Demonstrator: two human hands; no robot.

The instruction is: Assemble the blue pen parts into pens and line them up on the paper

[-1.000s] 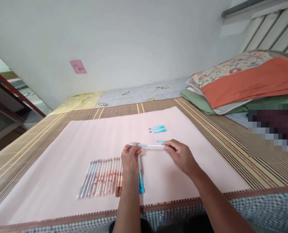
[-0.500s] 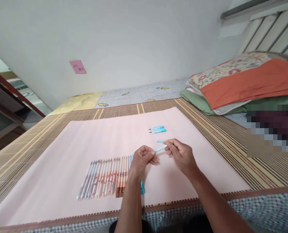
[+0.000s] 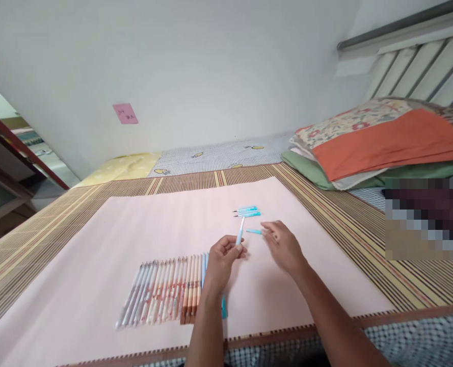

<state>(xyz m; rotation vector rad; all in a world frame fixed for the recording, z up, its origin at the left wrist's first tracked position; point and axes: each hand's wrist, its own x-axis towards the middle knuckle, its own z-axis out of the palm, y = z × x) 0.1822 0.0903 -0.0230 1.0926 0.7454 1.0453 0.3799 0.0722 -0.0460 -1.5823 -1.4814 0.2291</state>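
My left hand (image 3: 226, 255) is closed on a slim pale blue and white pen (image 3: 240, 230), held tilted upward with its white end pointing away from me. My right hand (image 3: 283, 244) hovers to the right with fingers apart and nothing visible between them. Just by its fingertips a short light blue pen piece (image 3: 254, 232) appears to lie on the pink sheet (image 3: 165, 219). Behind it, two blue pen parts with dark tips (image 3: 248, 214) rest side by side. A row of pens (image 3: 161, 290) lies left of my left forearm, which hides its right end.
The sheet lies on a striped bamboo mat (image 3: 69, 214). Folded bedding with an orange panel (image 3: 387, 142) is stacked at the right, below a slatted headboard (image 3: 413, 71). A pink note (image 3: 126, 113) is stuck to the wall behind.
My right hand has let go of the pen's far end and opened, moving slightly right. The pen in my left hand has swung from pointing right to pointing up and away.
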